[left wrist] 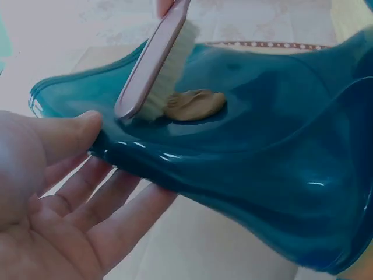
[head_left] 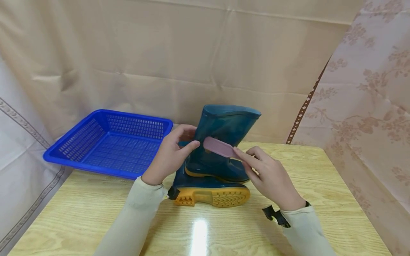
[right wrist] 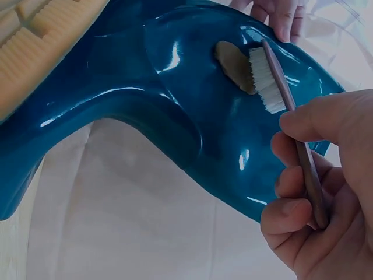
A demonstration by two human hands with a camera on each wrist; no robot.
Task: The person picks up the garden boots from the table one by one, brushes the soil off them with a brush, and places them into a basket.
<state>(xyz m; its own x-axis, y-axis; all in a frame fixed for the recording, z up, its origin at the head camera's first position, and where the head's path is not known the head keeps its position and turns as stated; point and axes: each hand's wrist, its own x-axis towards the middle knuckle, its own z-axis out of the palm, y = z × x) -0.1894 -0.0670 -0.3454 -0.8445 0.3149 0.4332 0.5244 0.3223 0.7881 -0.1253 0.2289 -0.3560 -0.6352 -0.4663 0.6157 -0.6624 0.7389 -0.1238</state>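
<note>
A dark teal rubber boot [head_left: 229, 126] stands tilted at the middle of the table. My left hand [head_left: 169, 153] holds the side of its shaft, thumb on the near face and fingers behind. In my right hand [head_left: 270, 176] is a scrubbing brush [head_left: 219, 147] with a mauve back, gripped by its handle. Its white bristles [right wrist: 266, 80] face the shaft, right at the edge of a brown mud-like smear [left wrist: 204, 106]. In front, the second boot [head_left: 213, 196] lies on its side, yellow sole toward me.
A blue plastic basket [head_left: 93, 167] with slotted walls sits at the left of the wooden table [head_left: 320, 199]. Beige cloth [head_left: 179, 49] hangs behind, and a floral cloth [head_left: 374, 106] hangs on the right. Black straps with clips are on both wrists.
</note>
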